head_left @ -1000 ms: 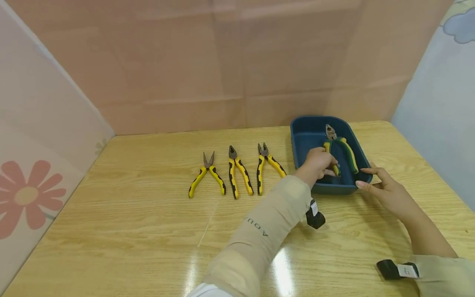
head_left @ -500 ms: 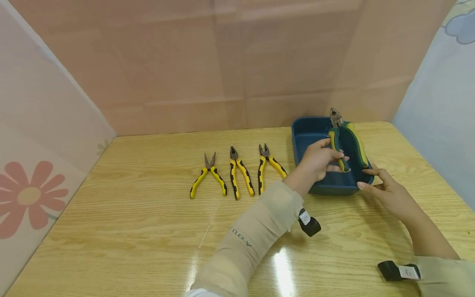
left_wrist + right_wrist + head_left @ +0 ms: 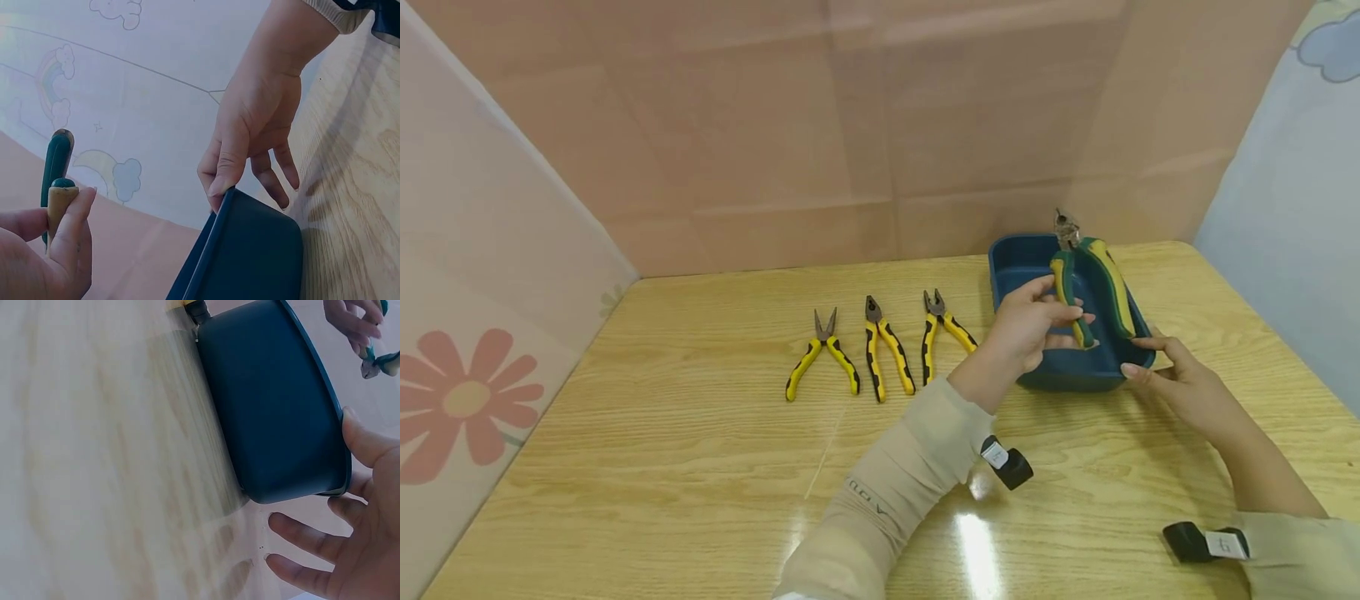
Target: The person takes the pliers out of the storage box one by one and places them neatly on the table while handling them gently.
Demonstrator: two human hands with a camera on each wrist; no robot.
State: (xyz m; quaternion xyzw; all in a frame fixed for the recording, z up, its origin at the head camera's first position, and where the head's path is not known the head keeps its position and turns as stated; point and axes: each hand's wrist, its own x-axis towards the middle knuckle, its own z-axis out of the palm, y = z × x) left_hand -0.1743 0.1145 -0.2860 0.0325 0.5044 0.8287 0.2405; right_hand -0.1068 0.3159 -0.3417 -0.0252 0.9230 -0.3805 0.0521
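Observation:
My left hand [image 3: 1026,327] grips one handle of the green-and-yellow pliers [image 3: 1108,283], holding them raised over the blue tray [image 3: 1011,387] with their jaws spread away from me. In the left wrist view the fingers curl round a handle end [image 3: 60,203]. At the tray's near right corner, my right hand [image 3: 1183,392] pinches the rim between thumb and forefinger; its other fingers hang apart from the wall, as the right wrist view [image 3: 369,519] shows. Left of the tray lie long-nose pliers [image 3: 805,367] and two yellow-and-black combination pliers, one in the middle [image 3: 870,346] and one nearer the tray [image 3: 928,346].
The wooden table [image 3: 700,433] carries everything. A pink cloth wall [image 3: 737,150] stands along its back edge, with patterned panels on the left [image 3: 482,250] and the right [image 3: 1292,233]. My left forearm crosses in front of the nearest yellow pliers.
The left hand has lifted the green-and-yellow pliers off the tray's floor, then drawn them slightly left. The right hand keeps its place on the tray corner.

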